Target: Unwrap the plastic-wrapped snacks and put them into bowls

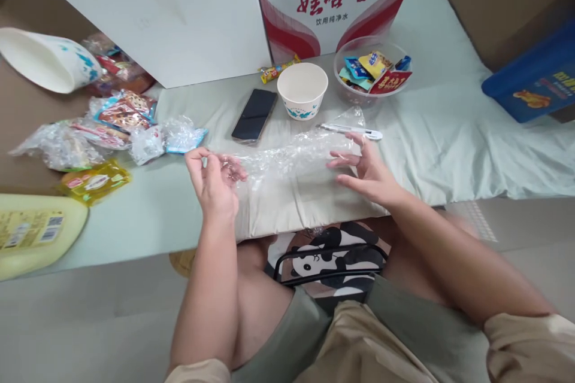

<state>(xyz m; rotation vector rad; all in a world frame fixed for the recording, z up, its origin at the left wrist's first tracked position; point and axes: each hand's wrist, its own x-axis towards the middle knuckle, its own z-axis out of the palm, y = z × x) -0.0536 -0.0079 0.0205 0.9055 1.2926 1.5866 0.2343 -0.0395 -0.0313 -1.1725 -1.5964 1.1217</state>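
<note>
A crumpled sheet of clear plastic film (287, 158) stretches across the cloth-covered surface between my hands. My left hand (215, 182) pinches its left end between thumb and fingers. My right hand (366, 170) has its fingers spread beside the film's right end and grips nothing. Just beyond that hand lies a white utility knife (350, 130). Behind the film stand a paper bowl (302, 93) with a blue leaf pattern and, to its left, a black phone (254, 115) lying flat.
A clear round tub (375, 99) of small snack packets is at the back right. Wrapped snacks (126, 111) and a tilted paper cup (67, 66) are at the left, near a yellow bottle (40, 233). White boxes (162, 18) line the back; a blue container (534, 78) is far right.
</note>
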